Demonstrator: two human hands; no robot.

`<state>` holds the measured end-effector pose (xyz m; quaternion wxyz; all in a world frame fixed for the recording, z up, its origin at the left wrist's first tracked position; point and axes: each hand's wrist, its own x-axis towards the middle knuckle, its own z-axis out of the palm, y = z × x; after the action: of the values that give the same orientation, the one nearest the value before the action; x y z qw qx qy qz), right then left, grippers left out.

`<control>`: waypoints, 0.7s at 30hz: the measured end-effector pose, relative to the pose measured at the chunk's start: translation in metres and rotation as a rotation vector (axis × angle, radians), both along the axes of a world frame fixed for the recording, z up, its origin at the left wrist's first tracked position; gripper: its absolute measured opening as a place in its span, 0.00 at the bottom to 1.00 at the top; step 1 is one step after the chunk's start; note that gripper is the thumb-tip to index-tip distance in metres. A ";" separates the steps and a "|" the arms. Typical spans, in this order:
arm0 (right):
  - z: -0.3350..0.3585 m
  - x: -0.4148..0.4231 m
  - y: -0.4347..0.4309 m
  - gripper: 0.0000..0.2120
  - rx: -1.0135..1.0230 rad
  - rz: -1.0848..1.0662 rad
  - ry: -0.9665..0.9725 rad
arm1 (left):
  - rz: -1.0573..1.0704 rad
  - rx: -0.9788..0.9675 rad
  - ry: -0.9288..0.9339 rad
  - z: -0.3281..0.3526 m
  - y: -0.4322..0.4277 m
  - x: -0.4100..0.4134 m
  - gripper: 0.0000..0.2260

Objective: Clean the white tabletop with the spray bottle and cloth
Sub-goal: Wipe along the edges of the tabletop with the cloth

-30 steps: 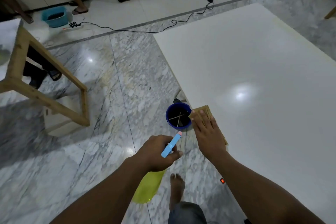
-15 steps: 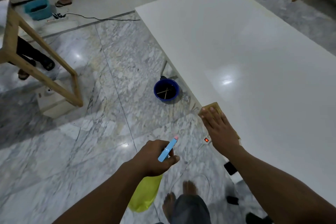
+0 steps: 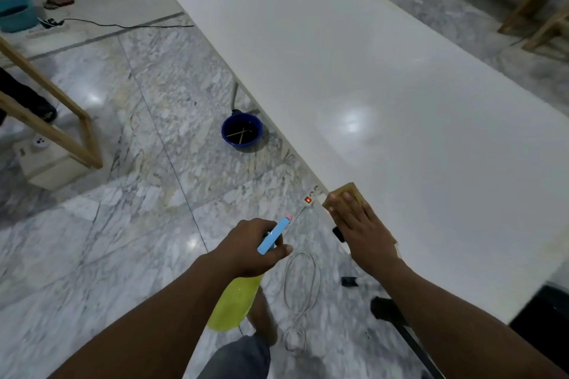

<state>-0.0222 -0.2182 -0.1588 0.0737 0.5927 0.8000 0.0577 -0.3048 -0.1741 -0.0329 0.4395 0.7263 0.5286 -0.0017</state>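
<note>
The white tabletop (image 3: pixel 385 77) stretches from the near right to the far middle. My right hand (image 3: pixel 365 232) lies flat on a tan folded cloth (image 3: pixel 349 191), pressing it onto the table's near left edge. My left hand (image 3: pixel 255 248) is off the table over the floor, gripping a spray bottle (image 3: pixel 235 306) with a yellow-green body hanging below the fist and a light blue nozzle pointing up and right.
A dark blue bucket (image 3: pixel 242 131) stands on the marble floor beside the table's left edge. A power strip (image 3: pixel 311 196) with a lit red switch and a coiled white cable (image 3: pixel 300 286) lie below the edge. Wooden frames stand at the left (image 3: pixel 61 126) and far right (image 3: pixel 535 0).
My right hand has slid the cloth toward me along the table's left edge, away from the blue bucket. My left hand keeps hold of the spray bottle beside it.
</note>
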 end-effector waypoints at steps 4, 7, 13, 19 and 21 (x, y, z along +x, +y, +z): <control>0.004 0.036 -0.089 0.34 -0.014 -0.006 0.017 | -0.037 0.001 -0.020 0.000 -0.071 0.041 0.15; -0.002 0.065 -0.164 0.35 -0.018 -0.024 0.042 | -0.078 -0.016 -0.035 0.000 -0.129 0.075 0.14; -0.006 0.101 -0.257 0.37 -0.073 -0.066 0.055 | -0.177 0.023 -0.066 0.005 -0.213 0.124 0.15; 0.005 0.112 -0.321 0.32 -0.024 -0.130 0.459 | -0.244 0.038 -0.052 0.023 -0.241 0.153 0.16; 0.034 0.105 -0.332 0.27 -0.180 -0.498 0.980 | -0.283 0.059 -0.034 0.030 -0.239 0.163 0.16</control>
<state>0.0823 -0.5504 -0.1248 -0.2452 0.7126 0.5782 -0.3125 -0.1415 -0.4132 -0.0028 0.4221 0.8061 0.4133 -0.0356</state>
